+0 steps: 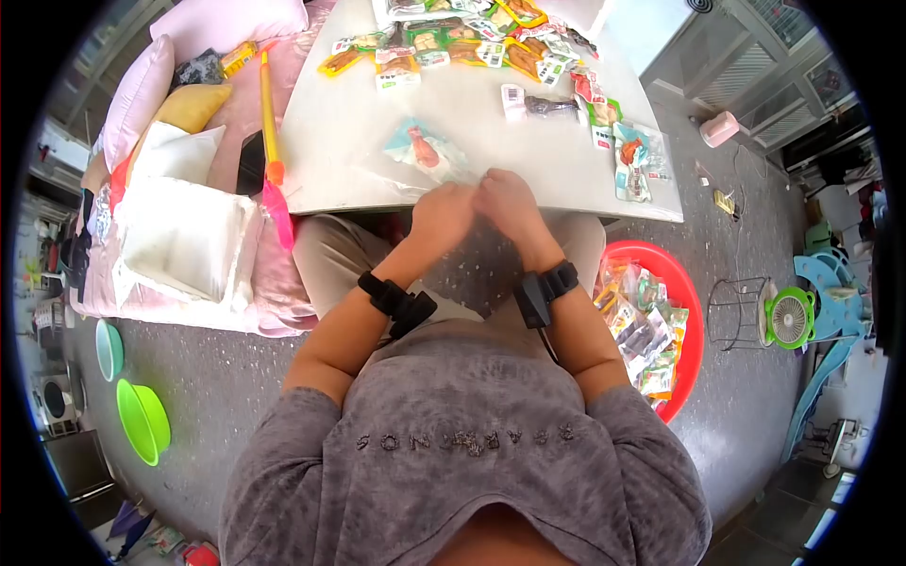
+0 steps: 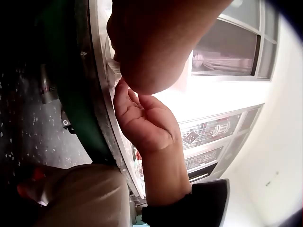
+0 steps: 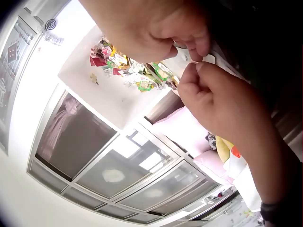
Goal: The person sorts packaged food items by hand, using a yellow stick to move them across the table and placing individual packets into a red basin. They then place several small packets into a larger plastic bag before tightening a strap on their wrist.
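A clear plastic food packet point(image 1: 425, 154) with a drumstick picture and blue printing lies near the table's front edge. My left hand point(image 1: 444, 217) and right hand point(image 1: 508, 206) meet at its near corner, fingers curled and pinching the clear film. In the right wrist view a pale bit of the film point(image 3: 209, 59) shows between the fingertips of my left hand point(image 3: 215, 92) and right hand point(image 3: 151, 33). My left hand point(image 2: 156, 42) covers part of the grip in the left wrist view, where my right hand's point(image 2: 147, 123) fingers bend toward it.
Several food packets point(image 1: 462, 45) are spread across the far side of the table point(image 1: 340, 141). Other packets point(image 1: 629, 156) lie at its right edge. On the floor at right stands a red basin point(image 1: 694, 330) full of packets. A white foam box point(image 1: 184, 250) sits on the bed at left.
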Available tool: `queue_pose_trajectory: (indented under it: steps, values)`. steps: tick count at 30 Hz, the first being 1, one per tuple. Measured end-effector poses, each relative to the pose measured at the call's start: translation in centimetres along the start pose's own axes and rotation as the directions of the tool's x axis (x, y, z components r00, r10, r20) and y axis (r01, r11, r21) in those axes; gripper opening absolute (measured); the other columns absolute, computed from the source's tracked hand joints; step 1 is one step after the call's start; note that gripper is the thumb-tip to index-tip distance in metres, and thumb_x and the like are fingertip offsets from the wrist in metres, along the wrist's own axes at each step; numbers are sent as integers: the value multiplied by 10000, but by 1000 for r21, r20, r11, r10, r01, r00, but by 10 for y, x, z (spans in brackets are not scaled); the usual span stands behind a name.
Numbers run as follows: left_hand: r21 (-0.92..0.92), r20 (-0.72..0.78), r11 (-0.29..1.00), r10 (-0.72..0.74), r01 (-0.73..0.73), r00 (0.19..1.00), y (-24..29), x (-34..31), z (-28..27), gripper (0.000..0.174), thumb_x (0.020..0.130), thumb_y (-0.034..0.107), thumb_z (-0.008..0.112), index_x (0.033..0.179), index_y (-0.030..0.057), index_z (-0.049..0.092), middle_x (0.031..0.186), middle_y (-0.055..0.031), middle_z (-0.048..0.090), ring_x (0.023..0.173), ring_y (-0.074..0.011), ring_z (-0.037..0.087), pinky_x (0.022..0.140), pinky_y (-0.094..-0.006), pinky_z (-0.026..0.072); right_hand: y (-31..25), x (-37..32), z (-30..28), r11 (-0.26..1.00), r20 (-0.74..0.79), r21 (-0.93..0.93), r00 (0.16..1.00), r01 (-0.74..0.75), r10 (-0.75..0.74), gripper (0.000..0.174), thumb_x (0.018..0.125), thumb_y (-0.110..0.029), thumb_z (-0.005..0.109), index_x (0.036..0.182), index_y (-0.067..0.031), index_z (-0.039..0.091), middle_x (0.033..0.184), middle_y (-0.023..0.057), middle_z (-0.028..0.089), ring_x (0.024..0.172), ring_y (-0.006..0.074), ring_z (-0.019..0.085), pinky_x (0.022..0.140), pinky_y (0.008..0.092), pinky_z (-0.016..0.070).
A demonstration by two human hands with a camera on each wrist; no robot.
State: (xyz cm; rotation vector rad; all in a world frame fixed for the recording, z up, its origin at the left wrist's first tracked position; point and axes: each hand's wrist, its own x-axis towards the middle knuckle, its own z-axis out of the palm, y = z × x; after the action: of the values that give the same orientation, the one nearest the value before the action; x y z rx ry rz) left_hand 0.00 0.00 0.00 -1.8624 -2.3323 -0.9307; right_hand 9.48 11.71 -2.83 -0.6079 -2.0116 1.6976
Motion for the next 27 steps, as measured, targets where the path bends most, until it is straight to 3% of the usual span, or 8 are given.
queue_pose_trajectory:
  steps: [3,6,11,15,16,19,23,27]
  values:
    - [-23,-50,999,-30,29,998,-4,1,2,188,711,125,494,891,85,531,746,-109,523,691,-312,522,590,-404,428,8,4,5,958,54,-174,974,227,-220,29,749,-47,519,731,-25,513,705,59,510,752,153,521,597,268,454]
    - [0,-74,998,-59,59,996,-9,1,-2,180,713,126,498,885,80,530,755,-110,524,699,-310,523,593,-404,429,27,12,14,950,0,264,985,168,-174,83,763,-57,500,834,-14,493,775,64,519,763,159,526,607,271,447]
    - [51,-117,999,5,1,993,-16,0,6,120,704,141,504,795,65,528,746,-120,514,671,-306,525,575,-409,432,-30,-16,-14,798,-208,583,922,-152,327,236,771,-72,485,996,-19,436,906,73,522,785,175,536,641,276,434]
    - [91,-77,996,-6,13,997,-17,8,7,104,690,138,523,738,47,509,746,-122,503,653,-304,524,555,-401,435,-13,-28,-80,994,-624,88,782,60,8,206,748,-78,508,936,5,492,832,72,542,764,146,530,656,248,421]
    - [93,-94,996,-3,12,996,-18,11,10,101,688,135,525,731,46,507,745,-121,501,647,-303,523,550,-399,436,-18,-35,-100,905,-662,-419,706,-71,-251,206,738,-83,518,911,28,508,815,109,551,770,171,536,681,261,421]
    - [106,-122,994,29,-16,992,-18,15,12,92,681,125,529,715,43,503,742,-119,498,634,-301,522,538,-391,438,-7,-42,-156,679,-657,-695,593,-236,-465,337,723,-195,539,991,5,498,950,183,540,921,324,499,758,383,402]
    - [104,-135,994,35,-21,990,-18,13,12,82,675,112,532,708,43,504,745,-115,499,645,-299,523,549,-392,437,-13,-47,-188,352,-772,-631,602,-691,-202,489,671,-370,563,1022,-37,488,993,157,539,984,295,478,808,484,332]
    - [37,-134,999,34,-29,990,-18,9,11,86,677,106,515,723,34,505,757,-124,502,693,-306,514,597,-399,429,-6,-43,-195,122,-804,-587,594,-800,28,529,643,-442,557,1015,-71,495,1003,137,546,995,285,478,853,536,256]
